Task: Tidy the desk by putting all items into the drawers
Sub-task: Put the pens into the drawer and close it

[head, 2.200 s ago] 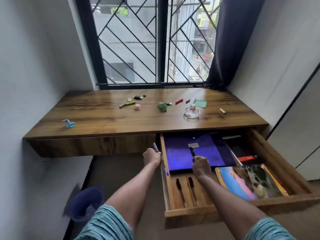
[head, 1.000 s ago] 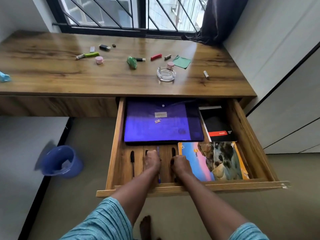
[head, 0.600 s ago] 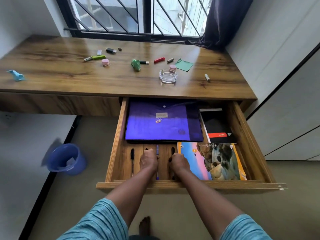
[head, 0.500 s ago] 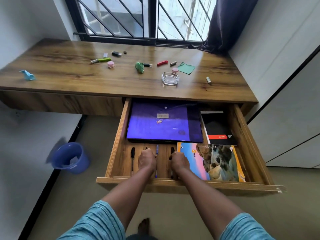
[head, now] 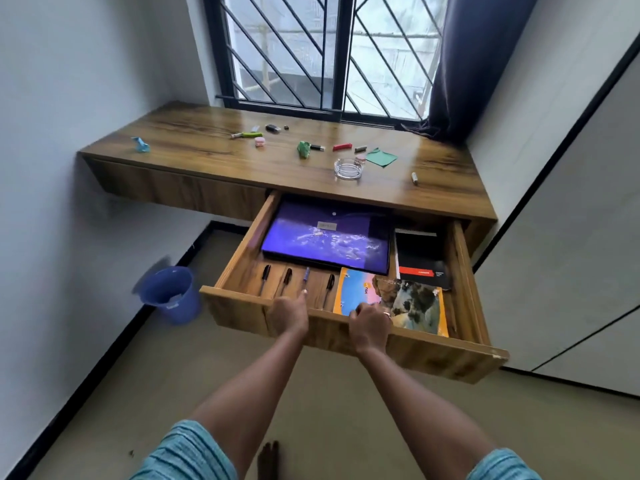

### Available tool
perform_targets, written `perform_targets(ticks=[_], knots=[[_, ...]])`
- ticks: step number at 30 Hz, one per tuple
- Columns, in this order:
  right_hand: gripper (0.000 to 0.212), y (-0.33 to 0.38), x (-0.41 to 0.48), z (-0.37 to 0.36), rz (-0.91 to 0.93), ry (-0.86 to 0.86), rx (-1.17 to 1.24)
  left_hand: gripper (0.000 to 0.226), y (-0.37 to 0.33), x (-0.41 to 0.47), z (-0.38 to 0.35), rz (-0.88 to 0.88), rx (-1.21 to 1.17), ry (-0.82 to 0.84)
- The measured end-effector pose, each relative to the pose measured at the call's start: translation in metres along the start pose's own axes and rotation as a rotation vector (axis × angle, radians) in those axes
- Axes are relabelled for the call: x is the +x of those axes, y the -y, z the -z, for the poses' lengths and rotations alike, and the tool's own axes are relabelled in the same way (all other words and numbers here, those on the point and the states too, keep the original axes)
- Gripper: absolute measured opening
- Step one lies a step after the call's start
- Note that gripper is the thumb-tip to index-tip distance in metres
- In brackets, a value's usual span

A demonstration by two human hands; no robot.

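The right-hand drawer (head: 242,308) of the wooden desk (head: 194,157) stands pulled out. My left hand (head: 289,318) holds its front panel, thumb over the top edge. My right hand (head: 369,327) grips the same panel further right, fingers curled over the rim. In the drawer's front slots lie three black pens (head: 266,273) and one blue pen (head: 306,273). Behind them lie a purple folder (head: 325,242), a black notebook (head: 422,261) and a colourful book (head: 412,303). On the desk top are a glass ashtray (head: 348,169), a green paper (head: 381,157), a red piece (head: 342,147) and a blue paper figure (head: 140,144).
More small things lie on the desk: a green lump (head: 304,148), a pink disc (head: 259,142), a green-white marker (head: 246,134), a small cylinder (head: 414,177). A blue bucket (head: 169,294) stands on the floor at the left. A curtain (head: 460,64) hangs at the right.
Both hands have left the pen slots and come back to the drawer's front panel. The blue and black pens they held now lie in the slots. The view has pulled back and tilted.
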State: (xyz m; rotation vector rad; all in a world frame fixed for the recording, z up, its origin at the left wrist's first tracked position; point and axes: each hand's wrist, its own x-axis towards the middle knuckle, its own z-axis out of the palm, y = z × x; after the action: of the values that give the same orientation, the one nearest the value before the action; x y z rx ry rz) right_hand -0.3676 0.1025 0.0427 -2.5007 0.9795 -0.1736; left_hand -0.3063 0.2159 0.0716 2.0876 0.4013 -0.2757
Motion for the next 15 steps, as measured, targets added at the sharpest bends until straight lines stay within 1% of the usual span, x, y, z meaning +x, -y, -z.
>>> perform_targets(ticks=[2,4,5,8,10,11,13,15], knots=[[0.029,-0.010,-0.012,0.007,-0.025,-0.061,-0.002,0.036,0.007,-0.011,-0.001,0.161,-0.053,0.165],[0.032,-0.016,-0.022,0.010,-0.102,-0.117,0.025,0.036,0.012,-0.015,-0.004,0.226,-0.079,0.238],[0.033,-0.018,-0.026,0.011,-0.174,-0.121,0.088,0.036,0.014,-0.016,-0.006,0.230,-0.099,0.229],[0.032,-0.017,-0.031,0.012,-0.424,-0.060,0.347,0.037,0.014,-0.014,-0.011,0.247,-0.191,0.158],[0.034,-0.014,-0.026,0.013,-0.552,-0.027,0.433,0.034,0.010,-0.007,-0.010,0.272,-0.296,0.136],[0.035,-0.011,-0.022,0.014,-0.613,-0.009,0.475,0.030,0.007,-0.004,-0.008,0.299,-0.361,0.135],[0.035,-0.008,-0.011,0.014,-0.729,0.007,0.572,0.014,0.002,0.004,-0.004,0.354,-0.497,0.144],[0.033,-0.004,-0.003,0.010,-0.823,-0.020,0.660,0.023,0.006,0.017,-0.003,0.386,-0.527,0.164]])
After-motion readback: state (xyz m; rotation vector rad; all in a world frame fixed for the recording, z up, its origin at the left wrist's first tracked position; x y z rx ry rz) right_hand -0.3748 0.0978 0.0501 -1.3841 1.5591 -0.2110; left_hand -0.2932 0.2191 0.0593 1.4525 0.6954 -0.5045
